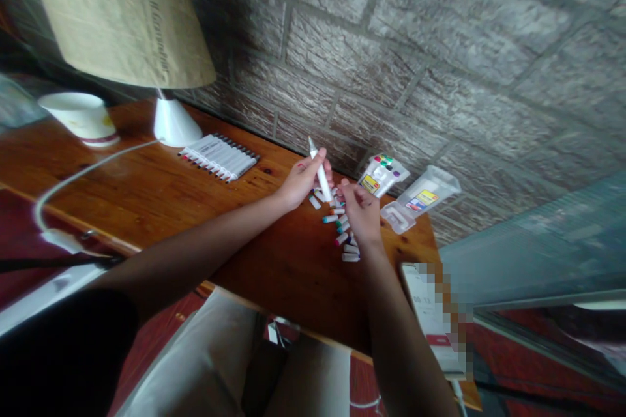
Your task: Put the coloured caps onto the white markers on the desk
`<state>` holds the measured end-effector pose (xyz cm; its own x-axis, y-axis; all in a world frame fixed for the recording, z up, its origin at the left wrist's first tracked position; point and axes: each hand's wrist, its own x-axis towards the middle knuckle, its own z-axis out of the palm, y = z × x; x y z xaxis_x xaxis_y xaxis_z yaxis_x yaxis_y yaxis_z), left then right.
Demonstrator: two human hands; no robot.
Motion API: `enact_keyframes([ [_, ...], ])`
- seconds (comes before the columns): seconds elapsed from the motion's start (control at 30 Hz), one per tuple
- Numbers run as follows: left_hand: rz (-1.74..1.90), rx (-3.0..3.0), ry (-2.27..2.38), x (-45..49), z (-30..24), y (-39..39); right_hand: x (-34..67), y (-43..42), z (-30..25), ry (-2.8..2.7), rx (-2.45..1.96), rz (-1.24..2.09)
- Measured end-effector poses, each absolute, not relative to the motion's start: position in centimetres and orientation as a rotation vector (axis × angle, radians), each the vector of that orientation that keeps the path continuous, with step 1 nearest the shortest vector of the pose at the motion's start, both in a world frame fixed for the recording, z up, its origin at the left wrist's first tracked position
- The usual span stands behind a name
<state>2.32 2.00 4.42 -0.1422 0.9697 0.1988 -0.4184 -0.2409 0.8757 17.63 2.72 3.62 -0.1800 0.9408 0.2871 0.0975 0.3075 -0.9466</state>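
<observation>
My left hand (299,184) is closed around a white marker (321,176), held slanted with its grey tapered end up and its other end down towards the right. Close beside the marker's lower end is my right hand (362,210), its fingers pinched together; what they hold, if anything, is hidden. Below and between both hands lies a loose scatter of short white marker caps (341,224) with coloured ends. Left of my hands, several white markers (219,158) lie side by side in a row, black at the far ends.
Behind my right hand stands a clear case (370,184) with coloured marker ends, beside an open clear case (425,195). A phone (424,313) lies at the table's right edge. At left are a lamp (175,122), its cord and a paper cup (83,118). A brick wall (332,45) borders the table (274,273).
</observation>
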Motion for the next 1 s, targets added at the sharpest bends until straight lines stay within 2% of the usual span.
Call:
enact_keyframes([
  [0.17, 1.639, 0.982, 0.854, 2.1, 4.3, 1.9, 20.2, 4.9, 3.5, -1.54, -1.086, 0.721],
  [0.47, 1.357, 1.195, 1.074, 2.6, 3.8, 1.1, 19.8, 4.2, 2.8, -2.266, -1.154, 0.5],
  [0.67, 1.36, 1.125, 1.102, 2.5, 3.6, 1.4, 19.5, 4.3, 2.2, -2.413, -1.213, 0.456],
  [1.0, 1.248, 1.127, 1.113, 3.4, 2.6, 1.3, 19.8, 4.6, 1.7, -2.334, -1.236, 0.452],
])
